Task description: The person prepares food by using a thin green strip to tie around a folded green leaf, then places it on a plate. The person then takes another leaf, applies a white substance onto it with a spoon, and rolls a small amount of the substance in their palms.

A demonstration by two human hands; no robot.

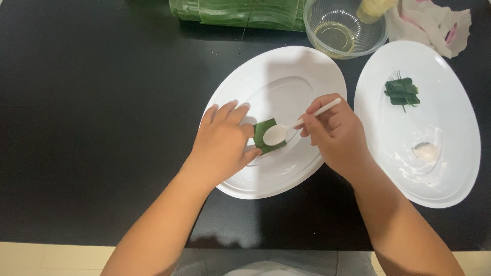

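Observation:
My left hand rests on a white oval plate and pinches a small folded piece of green leaf between thumb and fingers. My right hand grips a white plastic spoon by its handle. The spoon's bowl lies over the open leaf piece. To the right, a second white oval plate carries a tied green leaf parcel and a small white lump of dough.
A clear bowl with yellowish oil stands at the back. Folded banana leaves lie behind the plates. A white and pink cloth sits at the back right. The table is black, its front edge near me.

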